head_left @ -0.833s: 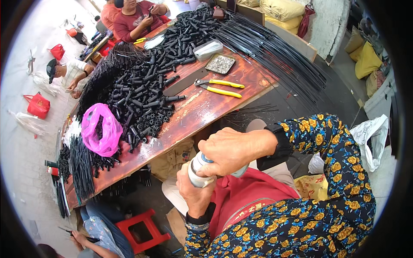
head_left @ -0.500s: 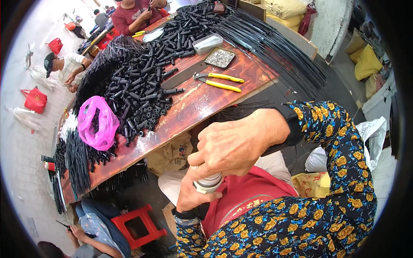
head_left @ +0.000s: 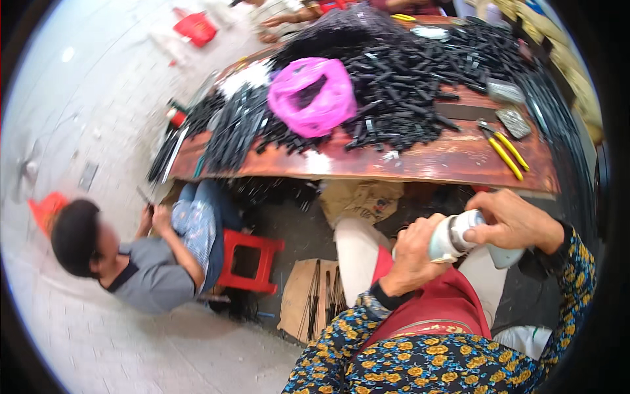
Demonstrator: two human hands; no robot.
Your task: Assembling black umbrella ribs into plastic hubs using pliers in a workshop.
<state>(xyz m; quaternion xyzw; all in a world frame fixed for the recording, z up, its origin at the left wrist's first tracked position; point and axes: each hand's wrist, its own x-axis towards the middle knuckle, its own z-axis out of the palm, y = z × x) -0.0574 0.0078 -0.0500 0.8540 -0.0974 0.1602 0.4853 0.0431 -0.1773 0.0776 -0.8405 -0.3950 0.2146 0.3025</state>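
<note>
Over my lap I hold a pale flask-like bottle (head_left: 443, 241) with a metallic ring near its white top. My left hand (head_left: 415, 246) is wrapped round its body. The fingers of my right hand (head_left: 518, 220) close on the white top (head_left: 467, 226), thumb pressed against its side. Under the right palm shows a pale greenish-white piece (head_left: 504, 256), partly hidden; whether it is a separate lid I cannot tell. Just past my right hand, yellow-handled pliers (head_left: 504, 151) lie on the wooden table (head_left: 420, 161).
Black tubular parts (head_left: 394, 98) are heaped on the table, with a pink plastic bag (head_left: 312, 125) and bundles of thin black rods (head_left: 236, 131). A metal tray (head_left: 514, 123) sits by the pliers. At left, a co-worker (head_left: 151, 262) sits near a red stool (head_left: 249, 262).
The view has swung left, bringing the seated co-worker fully in. My hands have moved apart along the bottle, which now shows more of its body and its white top.
</note>
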